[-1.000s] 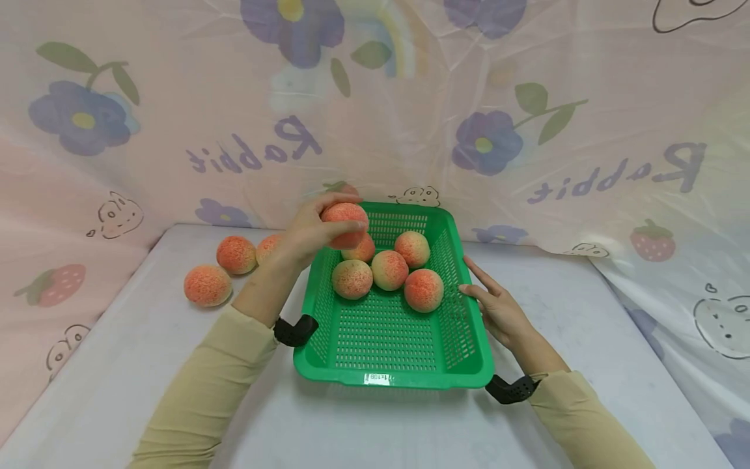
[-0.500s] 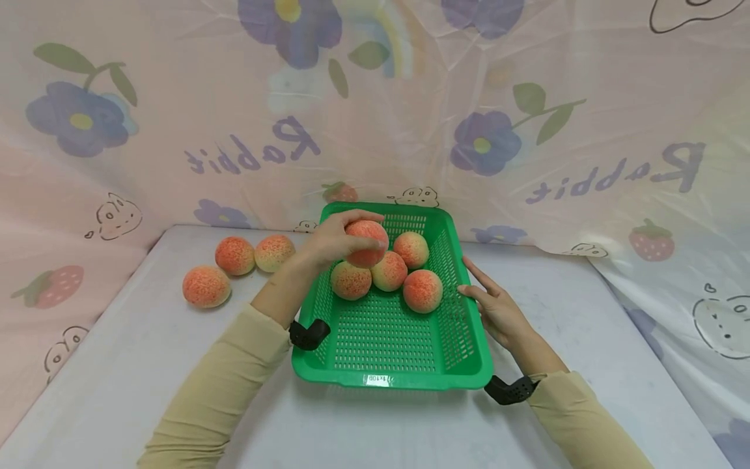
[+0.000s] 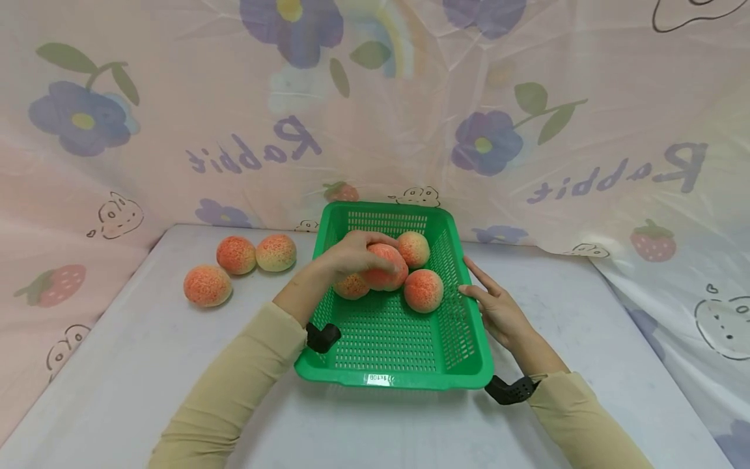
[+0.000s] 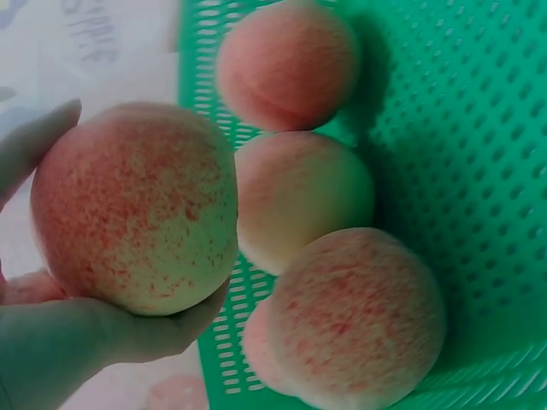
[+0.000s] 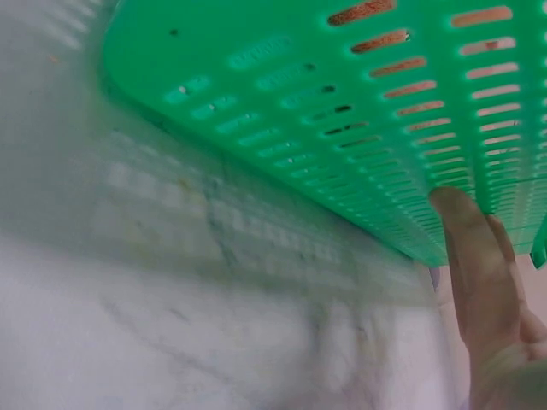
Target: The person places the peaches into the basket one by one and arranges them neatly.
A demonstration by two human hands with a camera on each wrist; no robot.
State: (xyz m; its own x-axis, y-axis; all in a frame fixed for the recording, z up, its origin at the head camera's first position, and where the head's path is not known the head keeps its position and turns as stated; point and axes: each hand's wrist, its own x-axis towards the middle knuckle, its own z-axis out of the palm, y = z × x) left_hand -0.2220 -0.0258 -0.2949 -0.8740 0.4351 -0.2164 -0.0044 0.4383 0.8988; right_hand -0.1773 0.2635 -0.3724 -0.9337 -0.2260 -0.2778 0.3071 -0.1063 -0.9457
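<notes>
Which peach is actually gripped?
The peach in the left hand, above the green basket: thumb and fingers hold it. Other visible peaches lie in the basket or on the table, ungripped.

A pale pink, lightly creased cloth [image 3: 381,140] hangs behind a flat, white tabletop [image 3: 117,384] and falls along both its sides. Its print includes a large purple flower with a yellow centre [image 3: 307,39] at the top, beside a faint pastel rainbow [image 3: 403,39]; a purple five-petalled flower with green leaves [image 3: 105,124] on the left; mirror-reversed purple "Rabbit" lettering, twice; a red strawberry with a green stem [image 3: 652,244] on the right; and thin, black-outlined rabbit faces [image 3: 120,216]. Faint smudges mark the tabletop.
</notes>
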